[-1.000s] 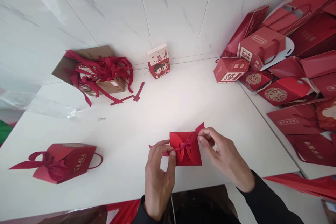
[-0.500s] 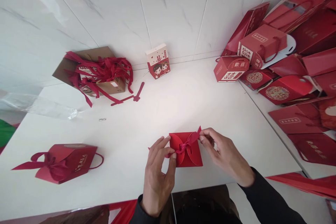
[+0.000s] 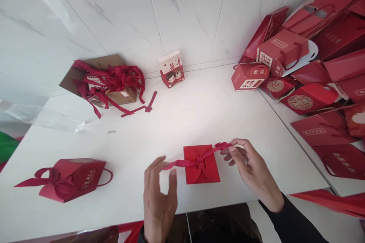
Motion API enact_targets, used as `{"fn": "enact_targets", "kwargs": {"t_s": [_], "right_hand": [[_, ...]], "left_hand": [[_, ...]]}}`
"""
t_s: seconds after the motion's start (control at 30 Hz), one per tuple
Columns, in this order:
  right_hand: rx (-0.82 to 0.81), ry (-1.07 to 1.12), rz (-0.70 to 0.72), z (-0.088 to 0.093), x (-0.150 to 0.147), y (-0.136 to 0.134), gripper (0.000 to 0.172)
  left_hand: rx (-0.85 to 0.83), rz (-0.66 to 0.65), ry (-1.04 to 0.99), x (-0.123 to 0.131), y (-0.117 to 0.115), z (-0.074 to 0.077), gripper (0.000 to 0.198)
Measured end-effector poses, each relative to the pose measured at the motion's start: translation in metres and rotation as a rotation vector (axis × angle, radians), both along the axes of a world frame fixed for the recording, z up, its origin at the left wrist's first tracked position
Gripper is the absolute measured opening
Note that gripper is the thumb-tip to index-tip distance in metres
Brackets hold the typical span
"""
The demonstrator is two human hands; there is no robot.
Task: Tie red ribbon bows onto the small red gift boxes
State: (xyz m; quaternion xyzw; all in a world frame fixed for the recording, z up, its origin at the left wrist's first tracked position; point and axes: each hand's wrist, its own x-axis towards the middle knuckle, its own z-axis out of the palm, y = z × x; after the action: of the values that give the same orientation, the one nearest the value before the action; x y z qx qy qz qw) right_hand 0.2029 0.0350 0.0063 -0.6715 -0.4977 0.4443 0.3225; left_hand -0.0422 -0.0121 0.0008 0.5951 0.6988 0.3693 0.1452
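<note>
A flat square red gift box (image 3: 196, 177) with overlapping curved flaps lies on the white table. A dark red ribbon (image 3: 179, 163) passes through slots in the flaps and crosses at the box's middle. My right hand (image 3: 249, 169) pinches the ribbon's right end between thumb and index finger, just beyond the box's upper right corner. On the other side, my left hand (image 3: 159, 193) has its thumb spread away from its fingers. Its fingertips are against the ribbon's left end; whether they grip it is hard to see.
A red box with a bow (image 3: 72, 178) stands at the table's left. Behind it are a cardboard box of ribbons (image 3: 125, 98), a plastic bag (image 3: 57, 118) and a small printed box (image 3: 172, 72) by the wall. Red gift boxes (image 3: 310, 100) pile up at right.
My left hand has moved left from the knot along the ribbon, and its thumb has come away. My right hand has moved slightly right with its ribbon end. The ribbon now stretches wider.
</note>
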Motion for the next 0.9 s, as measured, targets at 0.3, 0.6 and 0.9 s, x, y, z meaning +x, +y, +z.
{"fn": "enact_targets", "kwargs": {"t_s": [0.3,0.6,0.9], "right_hand": [[-0.072,0.452,0.005,0.023,-0.013,0.019,0.051],[0.315,0.442,0.119,0.068,-0.042,0.046,0.037],[0.27,0.471,0.117,0.074,-0.047,0.05,0.065]], "left_hand": [[-0.265,0.034,-0.494,0.02,-0.009,-0.017,0.038],[-0.041,-0.189,-0.755,0.039,0.086,0.068,0.031],[0.035,-0.099,-0.667,0.034,0.101,0.068,0.03]]}}
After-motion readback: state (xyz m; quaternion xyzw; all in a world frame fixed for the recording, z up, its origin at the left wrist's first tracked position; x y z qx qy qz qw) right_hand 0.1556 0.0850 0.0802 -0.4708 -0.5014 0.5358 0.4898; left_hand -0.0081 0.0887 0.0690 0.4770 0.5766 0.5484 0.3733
